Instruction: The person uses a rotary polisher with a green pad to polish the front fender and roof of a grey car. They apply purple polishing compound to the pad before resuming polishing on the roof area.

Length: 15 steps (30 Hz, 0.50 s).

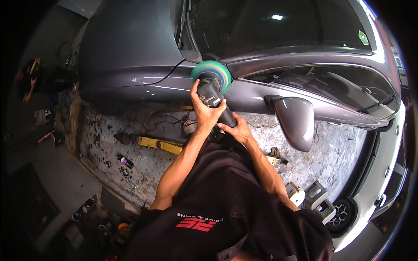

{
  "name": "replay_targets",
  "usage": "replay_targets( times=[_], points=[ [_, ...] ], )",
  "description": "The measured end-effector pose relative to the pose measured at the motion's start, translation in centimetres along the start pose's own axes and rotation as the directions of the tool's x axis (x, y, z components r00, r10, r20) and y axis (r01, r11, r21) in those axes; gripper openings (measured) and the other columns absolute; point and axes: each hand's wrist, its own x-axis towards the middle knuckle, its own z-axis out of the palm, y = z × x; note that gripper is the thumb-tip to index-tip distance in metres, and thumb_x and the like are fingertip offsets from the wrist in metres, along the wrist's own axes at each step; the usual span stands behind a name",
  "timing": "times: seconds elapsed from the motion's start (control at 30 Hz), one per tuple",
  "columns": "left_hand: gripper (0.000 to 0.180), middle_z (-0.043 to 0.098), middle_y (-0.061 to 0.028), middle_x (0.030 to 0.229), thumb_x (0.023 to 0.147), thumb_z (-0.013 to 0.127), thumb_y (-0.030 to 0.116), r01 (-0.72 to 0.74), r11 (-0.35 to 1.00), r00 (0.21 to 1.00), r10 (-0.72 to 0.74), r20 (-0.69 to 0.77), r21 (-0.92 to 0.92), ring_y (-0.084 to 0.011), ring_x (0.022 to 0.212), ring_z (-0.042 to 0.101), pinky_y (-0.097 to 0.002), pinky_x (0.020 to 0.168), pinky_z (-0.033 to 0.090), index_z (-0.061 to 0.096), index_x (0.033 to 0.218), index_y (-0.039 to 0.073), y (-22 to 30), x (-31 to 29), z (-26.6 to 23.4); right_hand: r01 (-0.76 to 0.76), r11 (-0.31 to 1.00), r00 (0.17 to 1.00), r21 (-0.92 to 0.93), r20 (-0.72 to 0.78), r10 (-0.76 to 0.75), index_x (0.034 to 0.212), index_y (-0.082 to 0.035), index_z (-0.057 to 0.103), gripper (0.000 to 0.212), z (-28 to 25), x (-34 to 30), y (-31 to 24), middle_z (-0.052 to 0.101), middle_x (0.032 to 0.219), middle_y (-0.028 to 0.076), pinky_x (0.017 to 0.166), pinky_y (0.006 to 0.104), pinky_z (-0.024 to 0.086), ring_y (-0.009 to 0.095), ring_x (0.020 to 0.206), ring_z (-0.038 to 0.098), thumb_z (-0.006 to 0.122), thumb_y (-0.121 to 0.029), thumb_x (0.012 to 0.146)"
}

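Note:
A black car polisher [210, 92] is held in both of my hands. Its round pad [213, 69], green at the rim with blue and pale rings, looks smeared as if spinning. The pad lies against the grey car [167, 80], on the fender by the windshield's lower corner. My left hand [205, 111] wraps round the polisher's head, thumb and fingers on opposite sides. My right hand [237, 129] is closed round the rear of its dark handle. Part of the handle is hidden behind my fingers.
The car's side mirror [296, 122] juts out on the right. A yellow bar [160, 145], a purple-labelled bottle [126, 162] and cables lie on the stained floor. Grey plastic steps [320, 200] and a white car [374, 182] stand at right. Another person [32, 80] is at far left.

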Motion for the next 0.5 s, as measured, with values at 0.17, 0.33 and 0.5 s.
replay_targets(
  times=[0.17,0.33,0.5],
  points=[
    [0.111,0.047,-0.0214,0.153,0.070,0.097,0.015,0.000,1.000,1.000,0.000,0.017,0.026,-0.0374,0.141,0.051,-0.0494,0.120,0.043,0.035,0.161,0.005,0.2,-1.0,0.4,0.001,0.999,1.000,0.037,0.007,-0.002,0.132,0.002,0.070,0.077,0.1,-0.7,1.7,0.078,0.109,0.019,0.092,0.0424,0.057,0.028,0.097,0.075,0.091,-0.053,0.082],
    [0.107,0.050,-0.0229,0.148,0.070,0.097,0.014,0.076,0.992,0.996,-0.070,-0.063,0.105,-0.0367,0.137,0.054,-0.0487,0.118,0.044,0.037,0.158,0.002,-0.7,-2.7,-0.7,-0.108,0.993,0.984,-0.055,0.139,0.115,0.138,0.002,0.068,0.084,0.5,-1.5,1.4,0.078,0.110,0.020,0.092,0.0422,0.058,0.028,0.097,0.076,0.088,-0.058,0.083],
    [0.106,0.047,-0.0256,0.151,0.072,0.096,0.016,0.221,0.966,0.975,-0.218,-0.042,0.130,-0.0428,0.141,0.051,-0.0526,0.119,0.043,0.035,0.158,0.002,-1.0,-3.6,-2.8,-0.115,0.983,0.977,-0.146,0.160,0.138,0.141,0.002,0.067,0.100,1.6,-2.4,0.5,0.074,0.122,0.029,0.105,0.0483,0.054,0.040,0.114,0.072,0.084,-0.073,0.078]
  ],
)
